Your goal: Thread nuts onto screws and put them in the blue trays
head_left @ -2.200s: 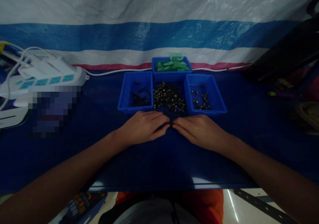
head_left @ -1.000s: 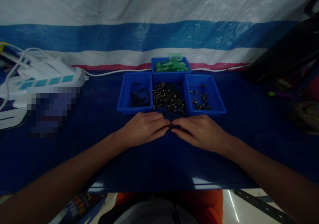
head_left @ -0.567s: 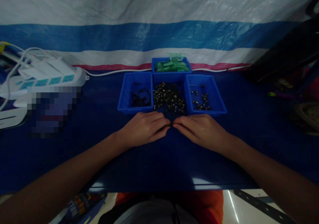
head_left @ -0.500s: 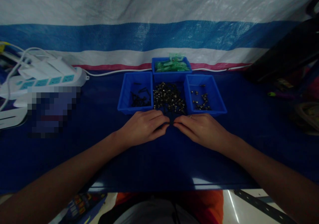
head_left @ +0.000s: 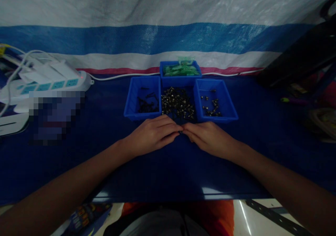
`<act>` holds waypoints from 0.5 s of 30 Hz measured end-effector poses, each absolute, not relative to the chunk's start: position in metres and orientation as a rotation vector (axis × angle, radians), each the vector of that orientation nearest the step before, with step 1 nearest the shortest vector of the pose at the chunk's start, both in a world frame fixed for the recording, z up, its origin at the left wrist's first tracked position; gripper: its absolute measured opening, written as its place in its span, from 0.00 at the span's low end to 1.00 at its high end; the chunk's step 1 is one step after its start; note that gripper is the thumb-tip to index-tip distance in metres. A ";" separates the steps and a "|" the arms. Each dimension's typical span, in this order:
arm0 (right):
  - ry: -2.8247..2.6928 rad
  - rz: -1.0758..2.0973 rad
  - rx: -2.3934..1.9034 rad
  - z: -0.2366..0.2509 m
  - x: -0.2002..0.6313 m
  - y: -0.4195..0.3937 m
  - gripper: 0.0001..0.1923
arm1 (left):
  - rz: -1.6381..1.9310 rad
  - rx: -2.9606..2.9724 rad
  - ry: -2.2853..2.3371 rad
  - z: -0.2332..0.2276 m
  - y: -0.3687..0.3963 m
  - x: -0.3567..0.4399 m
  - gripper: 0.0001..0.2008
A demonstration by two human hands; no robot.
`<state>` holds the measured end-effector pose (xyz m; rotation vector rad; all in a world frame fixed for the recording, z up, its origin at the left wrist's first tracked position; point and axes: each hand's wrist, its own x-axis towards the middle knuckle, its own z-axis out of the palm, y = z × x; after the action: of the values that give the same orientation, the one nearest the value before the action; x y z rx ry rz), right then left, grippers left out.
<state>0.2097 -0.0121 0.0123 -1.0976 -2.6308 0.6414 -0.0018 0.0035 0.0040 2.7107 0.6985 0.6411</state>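
My left hand (head_left: pixel 157 132) and my right hand (head_left: pixel 208 136) meet tip to tip above the table, just in front of a pile of small dark and metallic hardware pieces (head_left: pixel 178 103). Both are closed in a pinch. A tiny dark piece with a bit of shine (head_left: pixel 181 132) shows between the fingertips, too small and covered to name. Beyond my left wrist stands a blue bin (head_left: pixel 128 101) holding thin black pieces (head_left: pixel 148 105). Behind my right hand, another blue bin (head_left: pixel 228 104) contains several small metal pieces (head_left: pixel 212 110).
A third blue bin (head_left: pixel 181 78) at the back holds green packets (head_left: pixel 181 69). On the left lies a white power strip (head_left: pixel 84 82) with plugs and cables. A dark bulky object (head_left: pixel 296 61) stands at the right. A striped sheet (head_left: pixel 168 36) hangs behind the blue tabletop (head_left: pixel 168 173).
My right hand has shifted slightly left, closing the small gap, so the fingertips of both hands now touch. The bins and the pile have stayed in place.
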 end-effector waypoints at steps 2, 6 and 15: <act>-2.634 0.654 -1.089 0.013 0.210 -0.012 0.10 | 0.634 2.725 0.695 0.003 0.004 -0.002 0.10; -2.666 0.618 -1.077 0.013 0.209 -0.014 0.11 | 0.644 2.774 0.681 0.004 0.003 -0.002 0.09; -2.664 0.329 -1.150 0.014 0.206 -0.016 0.14 | 0.874 3.018 0.816 0.027 0.018 -0.025 0.08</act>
<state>0.2062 -0.0164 0.0138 -1.1498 -2.6636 0.3290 -0.0252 0.0176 0.0270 3.0176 0.8161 0.8738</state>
